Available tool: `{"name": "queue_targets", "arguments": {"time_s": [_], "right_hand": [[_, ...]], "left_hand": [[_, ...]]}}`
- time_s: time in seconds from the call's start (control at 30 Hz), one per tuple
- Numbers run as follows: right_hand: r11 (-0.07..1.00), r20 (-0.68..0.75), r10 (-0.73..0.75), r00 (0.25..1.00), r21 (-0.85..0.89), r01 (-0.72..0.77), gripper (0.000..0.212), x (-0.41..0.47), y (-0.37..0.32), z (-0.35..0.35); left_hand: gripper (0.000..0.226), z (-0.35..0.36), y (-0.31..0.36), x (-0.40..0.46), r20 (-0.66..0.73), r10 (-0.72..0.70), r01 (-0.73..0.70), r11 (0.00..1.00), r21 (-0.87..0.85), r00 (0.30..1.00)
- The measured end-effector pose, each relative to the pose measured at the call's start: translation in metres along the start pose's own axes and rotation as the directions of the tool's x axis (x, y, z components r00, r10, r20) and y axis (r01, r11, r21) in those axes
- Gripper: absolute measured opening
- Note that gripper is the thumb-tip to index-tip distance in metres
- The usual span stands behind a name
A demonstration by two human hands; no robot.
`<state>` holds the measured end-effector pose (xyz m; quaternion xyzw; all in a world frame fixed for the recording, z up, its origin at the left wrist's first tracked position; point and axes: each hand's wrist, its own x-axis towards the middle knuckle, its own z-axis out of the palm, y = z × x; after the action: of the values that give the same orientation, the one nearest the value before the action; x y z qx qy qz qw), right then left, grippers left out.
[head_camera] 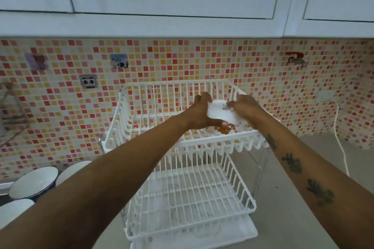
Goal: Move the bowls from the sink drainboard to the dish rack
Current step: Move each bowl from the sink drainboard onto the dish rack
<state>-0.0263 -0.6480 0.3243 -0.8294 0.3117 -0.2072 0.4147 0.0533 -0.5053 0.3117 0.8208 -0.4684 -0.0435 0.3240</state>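
A white two-tier wire dish rack point(141, 105) stands on the counter in the middle of the view. Both hands hold a small white bowl point(218, 113), turned upside down, inside the rack's upper tier. My left hand point(202, 115) grips its left side and my right hand point(244, 107) its right side. Under the bowl lies a plate with an orange pattern point(227, 128), partly hidden. At the lower left stand three more white bowls: one with a dark blue outside point(33, 183), one behind my left forearm point(70, 170) and one at the frame edge point(14, 211).
The rack's lower tier point(194, 194) holds nothing I can see, with a white drip tray point(232, 238) beneath. A white cable point(342, 153) runs down the wall onto the grey counter at the right. Mosaic tiles back the counter; white cupboards hang overhead.
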Motion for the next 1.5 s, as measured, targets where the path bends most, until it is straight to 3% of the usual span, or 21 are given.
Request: {"name": "queue_targets", "arguments": {"time_s": [0.1, 0.23, 0.33, 0.43, 0.53, 0.63, 0.73, 0.8, 0.87, 0.9, 0.97, 1.03, 1.1, 1.17, 1.27, 1.37, 1.43, 1.5], "right_hand": [[0.978, -0.155, -0.199, 0.968, 0.027, 0.205, 0.046, -0.017, -0.010, -0.005], [0.924, -0.226, -0.347, 0.910, 0.086, 0.373, 0.039, -0.053, -0.047, 0.010], [0.870, -0.167, -0.425, 0.890, 0.196, 0.452, 0.036, -0.079, -0.097, 0.049], [0.812, -0.081, -0.510, 0.856, 0.281, 0.511, 0.036, -0.110, -0.157, 0.106], [0.768, 0.054, -0.586, 0.808, 0.355, 0.533, 0.036, -0.151, -0.209, 0.176], [0.764, 0.247, -0.611, 0.752, 0.435, 0.477, 0.035, -0.199, -0.242, 0.254], [0.840, 0.511, -0.515, 0.688, 0.462, 0.285, 0.033, -0.244, -0.249, 0.336], [0.903, 0.664, -0.378, 0.646, 0.418, 0.099, 0.018, -0.264, -0.237, 0.395], [0.961, 0.779, -0.197, 0.595, 0.274, -0.041, 0.011, -0.272, -0.214, 0.451], [0.976, 0.817, -0.111, 0.565, 0.199, -0.095, 0.015, -0.273, -0.198, 0.477], [0.982, 0.866, 0.017, 0.499, 0.079, -0.170, 0.008, -0.279, -0.168, 0.514], [0.976, 0.847, 0.138, 0.513, -0.029, -0.215, 0.034, -0.283, -0.141, 0.540], [0.970, 0.843, 0.196, 0.501, -0.091, -0.227, 0.053, -0.288, -0.117, 0.558], [0.963, 0.853, 0.239, 0.463, -0.147, -0.226, 0.060, -0.293, -0.102, 0.572], [0.946, 0.869, 0.247, 0.429, -0.120, -0.302, 0.047, -0.299, -0.085, 0.592], [0.918, 0.879, 0.295, 0.376, -0.152, -0.365, 0.030, -0.308, -0.075, 0.606], [0.925, 0.882, 0.272, 0.385, -0.129, -0.357, 0.032, -0.310, -0.066, 0.616], [0.932, 0.875, 0.247, 0.416, -0.098, -0.348, 0.034, -0.311, -0.060, 0.621]], "left_hand": [[0.076, -0.017, 0.008, -0.009, -0.078, -0.010, 0.004, 0.996, -0.084, 0.997], [0.045, -0.057, -0.004, -0.039, -0.214, -0.015, -0.026, 0.982, -0.186, 0.977], [0.028, -0.093, -0.025, -0.078, -0.362, -0.110, -0.015, 0.946, -0.324, 0.926], [0.035, -0.133, -0.056, -0.130, -0.491, -0.174, 0.021, 0.953, -0.301, 0.854], [0.048, -0.178, -0.106, -0.199, -0.546, -0.244, 0.153, 0.966, -0.208, 0.802], [0.051, -0.219, -0.165, -0.280, -0.568, -0.417, 0.375, 0.906, -0.196, 0.710], [0.044, -0.242, -0.219, -0.362, -0.545, -0.605, 0.593, 0.773, -0.226, 0.581], [0.044, -0.245, -0.259, -0.413, -0.472, -0.737, 0.708, 0.647, -0.284, 0.484], [0.062, -0.237, -0.294, -0.456, -0.397, -0.780, 0.755, 0.601, -0.263, 0.483], [0.060, -0.231, -0.310, -0.474, -0.367, -0.787, 0.766, 0.595, -0.241, 0.496], [0.044, -0.212, -0.325, -0.505, -0.304, -0.848, 0.791, 0.520, -0.323, 0.434], [0.036, -0.192, -0.341, -0.529, -0.233, -0.900, 0.816, 0.433, -0.382, 0.368], [0.030, -0.170, -0.369, -0.543, -0.225, -0.917, 0.799, 0.398, -0.451, 0.329], [0.032, -0.152, -0.389, -0.550, -0.218, -0.944, 0.769, 0.329, -0.548, 0.249], [0.036, -0.128, -0.412, -0.548, -0.173, -0.973, 0.637, 0.232, -0.735, 0.155], [0.013, -0.109, -0.425, -0.540, -0.022, -0.995, 0.486, 0.065, -0.872, 0.095], [0.011, -0.093, -0.441, -0.538, -0.001, -0.996, 0.444, 0.042, -0.895, 0.092], [0.023, -0.085, -0.447, -0.536, -0.003, -0.997, 0.401, 0.034, -0.915, 0.077]]}}
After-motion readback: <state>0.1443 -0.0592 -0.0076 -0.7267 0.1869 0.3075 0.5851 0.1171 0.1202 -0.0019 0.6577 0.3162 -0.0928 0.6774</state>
